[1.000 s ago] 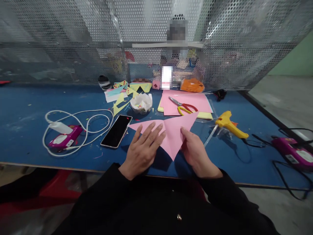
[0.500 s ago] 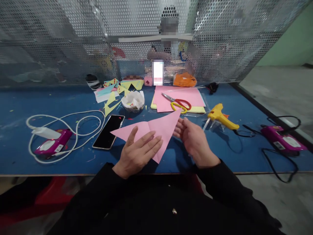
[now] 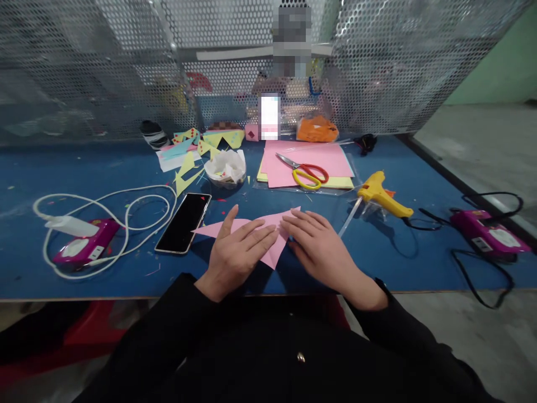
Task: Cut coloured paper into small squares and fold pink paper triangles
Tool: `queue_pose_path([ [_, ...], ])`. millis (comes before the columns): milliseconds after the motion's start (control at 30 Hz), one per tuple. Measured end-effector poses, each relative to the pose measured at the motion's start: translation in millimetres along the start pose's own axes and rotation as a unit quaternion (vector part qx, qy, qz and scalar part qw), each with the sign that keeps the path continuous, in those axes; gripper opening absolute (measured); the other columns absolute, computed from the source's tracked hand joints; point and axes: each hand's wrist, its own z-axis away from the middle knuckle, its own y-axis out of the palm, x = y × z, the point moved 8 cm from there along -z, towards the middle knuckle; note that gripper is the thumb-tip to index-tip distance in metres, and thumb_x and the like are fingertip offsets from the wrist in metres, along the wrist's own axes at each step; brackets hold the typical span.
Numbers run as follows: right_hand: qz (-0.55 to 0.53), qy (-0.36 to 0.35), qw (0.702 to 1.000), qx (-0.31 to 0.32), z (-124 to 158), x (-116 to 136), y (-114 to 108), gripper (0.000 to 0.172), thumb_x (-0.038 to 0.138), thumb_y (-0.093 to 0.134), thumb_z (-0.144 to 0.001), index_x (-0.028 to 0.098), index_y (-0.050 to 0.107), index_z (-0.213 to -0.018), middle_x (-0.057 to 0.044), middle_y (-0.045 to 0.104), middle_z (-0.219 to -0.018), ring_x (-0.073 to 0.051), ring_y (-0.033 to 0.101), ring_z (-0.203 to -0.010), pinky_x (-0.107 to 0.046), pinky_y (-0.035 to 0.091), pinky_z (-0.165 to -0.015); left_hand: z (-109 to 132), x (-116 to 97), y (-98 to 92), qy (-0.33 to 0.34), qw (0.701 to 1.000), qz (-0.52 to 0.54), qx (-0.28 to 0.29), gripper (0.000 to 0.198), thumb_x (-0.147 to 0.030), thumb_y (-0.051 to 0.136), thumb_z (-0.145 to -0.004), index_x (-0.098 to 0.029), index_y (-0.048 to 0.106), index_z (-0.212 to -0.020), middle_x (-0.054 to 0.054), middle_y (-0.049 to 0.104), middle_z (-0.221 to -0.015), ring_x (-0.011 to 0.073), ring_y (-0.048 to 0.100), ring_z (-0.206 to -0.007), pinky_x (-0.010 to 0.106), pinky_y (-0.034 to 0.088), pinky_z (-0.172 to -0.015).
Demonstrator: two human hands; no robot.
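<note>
A folded pink paper point(image 3: 272, 254) lies near the table's front edge, one point toward me and one out to the left. My left hand point(image 3: 237, 249) rests on its left part, fingers stretched and thumb apart. Over its right part lies my right hand point(image 3: 316, 243), fingers extended, fingertips on the paper close to those of my left hand. Beyond the paper, scissors point(image 3: 305, 172) with red and yellow handles lie on a stack of pink and yellow sheets point(image 3: 279, 178). A black-screened phone point(image 3: 183, 223) is just left of the paper.
A yellow glue gun point(image 3: 384, 196) lies to the right, near a purple power strip point(image 3: 489, 234). At left are another purple strip point(image 3: 90, 243) and a looped white cable point(image 3: 126, 224). Behind stand a scrap bowl point(image 3: 226, 170), yellow cut-outs point(image 3: 187, 176) and a perforated metal panel point(image 3: 235, 33).
My right hand has moved left and onto the paper, its fingers now over the right part. The raised right corner of the paper has come down. My left hand stays on the paper.
</note>
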Motion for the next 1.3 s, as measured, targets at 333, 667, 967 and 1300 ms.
queue_pose_path([
  [333,0.015,-0.027,0.999,0.042,15,16,31,0.032,0.009,0.053,-0.095,0.01,0.068,-0.123,-0.016,0.071,-0.128,-0.03,0.063,-0.124,-0.048,0.051,-0.103,31,-9,37.9,-0.021,0.987,0.036,0.154,0.04,-0.019,0.049,-0.095,-0.005,0.059,-0.131,0.02,0.068,-0.13,0.0324,0.063,-0.122,0.052,0.051,-0.102],
  [667,0.016,-0.037,0.998,0.053,12,21,32,0.03,0.011,0.05,-0.097,0.012,0.07,-0.119,-0.015,0.072,-0.126,-0.029,0.065,-0.119,-0.048,0.052,-0.099,33,-12,7.0,-0.061,0.995,0.047,0.058,0.023,-0.014,0.053,-0.096,-0.012,0.073,-0.106,0.012,0.079,-0.103,0.0261,0.075,-0.097,0.039,0.063,-0.082],
  [967,-0.017,-0.02,0.999,0.043,15,16,29,0.034,0.009,0.048,-0.097,0.017,0.071,-0.12,-0.013,0.073,-0.124,-0.028,0.067,-0.116,-0.048,0.052,-0.097,38,-8,0.8,-0.118,0.987,0.096,0.054,0.023,-0.024,0.058,-0.095,-0.015,0.073,-0.11,0.011,0.079,-0.107,0.0255,0.075,-0.101,0.039,0.061,-0.087],
  [1300,-0.102,0.04,0.993,-0.035,16,6,5,0.038,0.006,0.041,-0.097,0.018,0.074,-0.111,-0.009,0.076,-0.117,-0.021,0.07,-0.113,-0.039,0.06,-0.095,42,79,-4.4,-0.372,0.88,0.22,0.199,0.045,-0.053,0.064,-0.085,-0.024,0.073,-0.118,0.008,0.074,-0.124,0.0315,0.068,-0.114,0.045,0.051,-0.098],
])
